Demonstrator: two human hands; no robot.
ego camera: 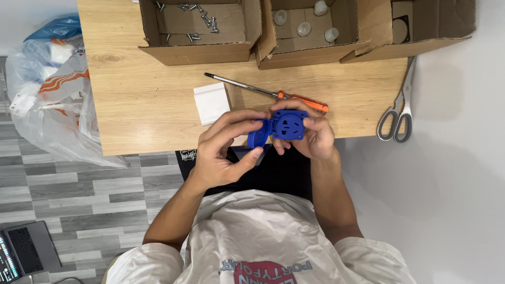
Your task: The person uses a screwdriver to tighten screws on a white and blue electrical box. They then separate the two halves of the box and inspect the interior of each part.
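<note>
A blue plastic socket (288, 125) with a hinged round lid (258, 138) sits between both my hands at the near edge of the wooden table (142, 100). My right hand (314, 138) grips the socket body from the right, thumb on its side. My left hand (225, 148) holds the open lid, fingers over the top and thumb beneath. The socket face with its slots points up at me.
An orange-handled screwdriver (268, 93) lies just beyond my hands, next to a small white plastic bag (211, 102). Cardboard boxes hold screws (192, 23) and white parts (305, 26). Scissors (398, 113) rest at the table's right edge. A plastic bag (50, 89) and a laptop (26, 252) are on the left.
</note>
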